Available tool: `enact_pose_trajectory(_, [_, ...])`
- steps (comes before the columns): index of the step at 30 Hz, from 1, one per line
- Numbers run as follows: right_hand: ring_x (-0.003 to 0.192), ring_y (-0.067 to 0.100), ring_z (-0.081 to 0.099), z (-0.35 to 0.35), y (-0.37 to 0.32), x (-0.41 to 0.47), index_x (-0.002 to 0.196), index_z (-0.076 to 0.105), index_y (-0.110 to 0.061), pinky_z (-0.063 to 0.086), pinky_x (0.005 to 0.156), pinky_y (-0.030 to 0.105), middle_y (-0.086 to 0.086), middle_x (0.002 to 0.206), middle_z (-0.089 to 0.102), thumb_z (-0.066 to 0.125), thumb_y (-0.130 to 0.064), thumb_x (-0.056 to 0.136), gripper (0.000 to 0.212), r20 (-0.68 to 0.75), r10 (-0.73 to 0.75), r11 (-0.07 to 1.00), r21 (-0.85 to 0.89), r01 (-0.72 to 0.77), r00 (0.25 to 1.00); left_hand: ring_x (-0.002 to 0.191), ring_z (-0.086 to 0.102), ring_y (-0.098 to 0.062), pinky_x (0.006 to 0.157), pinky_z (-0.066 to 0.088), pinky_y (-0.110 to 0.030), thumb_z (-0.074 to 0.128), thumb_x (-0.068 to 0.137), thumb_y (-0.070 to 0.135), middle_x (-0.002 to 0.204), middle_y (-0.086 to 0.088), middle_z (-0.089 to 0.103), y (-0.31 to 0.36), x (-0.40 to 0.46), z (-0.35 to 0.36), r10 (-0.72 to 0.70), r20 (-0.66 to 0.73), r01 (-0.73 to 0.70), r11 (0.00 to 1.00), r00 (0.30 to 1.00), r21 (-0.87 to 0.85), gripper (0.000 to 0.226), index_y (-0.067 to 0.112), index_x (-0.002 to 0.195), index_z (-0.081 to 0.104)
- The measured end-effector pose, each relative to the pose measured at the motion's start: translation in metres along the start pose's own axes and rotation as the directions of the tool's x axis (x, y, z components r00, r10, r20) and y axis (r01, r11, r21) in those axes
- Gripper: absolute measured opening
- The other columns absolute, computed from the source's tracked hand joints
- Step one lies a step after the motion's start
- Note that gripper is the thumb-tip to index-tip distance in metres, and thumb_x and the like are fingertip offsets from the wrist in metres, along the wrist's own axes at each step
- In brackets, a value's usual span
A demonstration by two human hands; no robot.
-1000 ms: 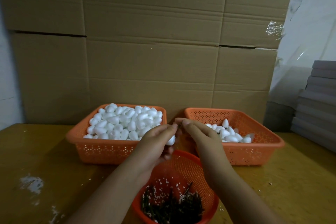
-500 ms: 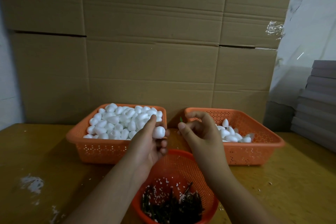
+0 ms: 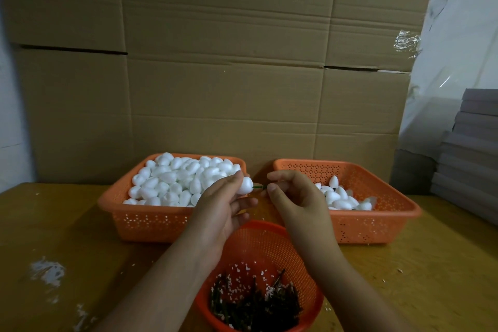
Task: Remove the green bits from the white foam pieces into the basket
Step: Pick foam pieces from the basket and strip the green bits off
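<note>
Hiding green bit's [image 3: 259,186] end: right hand [image 3: 297,198].

round basket [image 3: 272,240] near rim cut off — green bit [image 3: 259,187] end hidden by fingers

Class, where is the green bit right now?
In the head view, centre: the green bit spans between the foam piece in the left hand and the right hand.
</note>
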State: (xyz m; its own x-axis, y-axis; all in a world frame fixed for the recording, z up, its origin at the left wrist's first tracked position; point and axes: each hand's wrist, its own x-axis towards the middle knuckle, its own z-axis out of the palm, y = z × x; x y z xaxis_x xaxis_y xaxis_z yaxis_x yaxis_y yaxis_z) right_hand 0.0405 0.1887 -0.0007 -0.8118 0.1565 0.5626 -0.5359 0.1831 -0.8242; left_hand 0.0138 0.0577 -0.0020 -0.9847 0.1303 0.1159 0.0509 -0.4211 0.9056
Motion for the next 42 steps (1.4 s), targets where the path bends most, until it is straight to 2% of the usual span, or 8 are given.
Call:
enact_pose_trajectory(3, [0.078, 0.010, 0.069, -0.001, 0.000, 0.001, 0.096, 0.065, -0.015, 0.053, 0.071, 0.021, 0.003, 0.076, 0.072, 0.060, -0.002, 0.091, 0.015, -0.025, 0.011, 0.999, 0.034, -0.010, 1.000, 0.068, 0.068, -0.010, 0.051, 0.048, -0.021, 0.059, 0.094, 0.035, 0.089, -0.004, 0.073, -0.001, 0.000, 0.000, 0.008, 0.014, -0.008, 1.000, 1.000, 0.002, 0.020, 0.018, 0.099, 0.067])
enact_pose_trajectory(7, [0.077, 0.011, 0.069, -0.001, 0.000, 0.001, 0.095, 0.064, -0.015, 0.052, 0.070, 0.020, 0.005, 0.077, 0.072, 0.061, -0.001, 0.091, 0.014, -0.015, -0.001, 0.999, 0.041, 0.001, 1.000, 0.072, 0.070, -0.010, 0.053, 0.050, -0.020, 0.060, 0.092, 0.038, 0.089, -0.003, 0.075, 0.000, 0.000, 0.001, 0.019, 0.029, -0.019, 0.999, 0.999, 0.030, 0.020, 0.020, 0.097, 0.068])
enact_pose_trajectory(14, [0.073, 0.010, 0.069, 0.000, 0.003, 0.001, 0.092, 0.063, -0.017, 0.050, 0.065, 0.017, 0.000, 0.076, 0.072, 0.065, -0.002, 0.088, 0.015, 0.013, -0.051, 0.998, -0.032, 0.051, 0.999, 0.077, 0.071, -0.011, 0.056, 0.049, -0.018, 0.063, 0.084, 0.043, 0.083, 0.002, 0.075, -0.004, -0.002, 0.001, 0.100, 0.013, -0.101, 0.985, 0.995, 0.139, 0.025, 0.021, 0.093, 0.073])
enact_pose_trajectory(21, [0.073, 0.004, 0.069, -0.001, 0.007, -0.001, 0.087, 0.061, -0.024, 0.049, 0.065, 0.014, -0.008, 0.076, 0.073, 0.068, -0.006, 0.088, 0.019, 0.021, -0.090, 0.990, -0.111, 0.091, 0.996, 0.074, 0.071, -0.006, 0.058, 0.048, -0.012, 0.059, 0.091, 0.039, 0.078, 0.004, 0.075, -0.006, -0.001, 0.005, 0.180, -0.021, -0.171, 0.960, 0.983, 0.221, 0.024, 0.017, 0.090, 0.070])
enact_pose_trajectory(25, [0.078, 0.005, 0.068, 0.001, 0.010, -0.003, 0.086, 0.060, -0.025, 0.049, 0.069, 0.015, -0.010, 0.076, 0.071, 0.067, -0.009, 0.088, 0.018, 0.036, -0.172, 0.957, -0.233, 0.175, 0.985, 0.073, 0.072, -0.008, 0.058, 0.049, -0.012, 0.060, 0.090, 0.041, 0.078, -0.001, 0.075, -0.010, -0.002, 0.005, 0.183, -0.041, -0.168, 0.958, 0.982, 0.232, 0.031, 0.012, 0.090, 0.071])
enact_pose_trajectory(33, [0.077, 0.003, 0.067, 0.001, 0.016, -0.004, 0.084, 0.060, -0.024, 0.047, 0.066, 0.011, -0.015, 0.079, 0.068, 0.066, -0.007, 0.088, 0.019, 0.042, -0.178, 0.950, -0.253, 0.183, 0.983, 0.068, 0.071, -0.009, 0.057, 0.050, -0.013, 0.058, 0.094, 0.037, 0.074, -0.005, 0.075, -0.015, -0.002, 0.007, 0.186, -0.058, -0.165, 0.951, 0.981, 0.262, 0.030, 0.011, 0.086, 0.071])
enact_pose_trajectory(38, [0.076, 0.009, 0.068, 0.001, 0.017, -0.004, 0.083, 0.060, -0.023, 0.054, 0.069, 0.025, -0.006, 0.077, 0.070, 0.066, -0.007, 0.089, 0.019, 0.064, -0.136, 0.964, -0.221, 0.147, 0.989, 0.067, 0.071, -0.009, 0.056, 0.049, -0.013, 0.057, 0.095, 0.036, 0.075, -0.007, 0.075, -0.015, -0.003, 0.007, 0.179, -0.059, -0.156, 0.948, 0.982, 0.276, 0.031, 0.009, 0.088, 0.071])
enact_pose_trajectory(42, [0.072, 0.015, 0.069, 0.002, 0.013, -0.002, 0.088, 0.063, -0.013, 0.053, 0.067, 0.022, 0.003, 0.074, 0.071, 0.063, -0.005, 0.091, 0.009, 0.060, -0.074, 0.997, 0.012, 0.073, 0.995, 0.064, 0.070, -0.006, 0.054, 0.047, -0.012, 0.058, 0.093, 0.040, 0.072, -0.002, 0.074, -0.008, -0.003, 0.009, 0.220, -0.060, -0.191, 0.932, 0.974, 0.308, 0.031, 0.012, 0.089, 0.071])
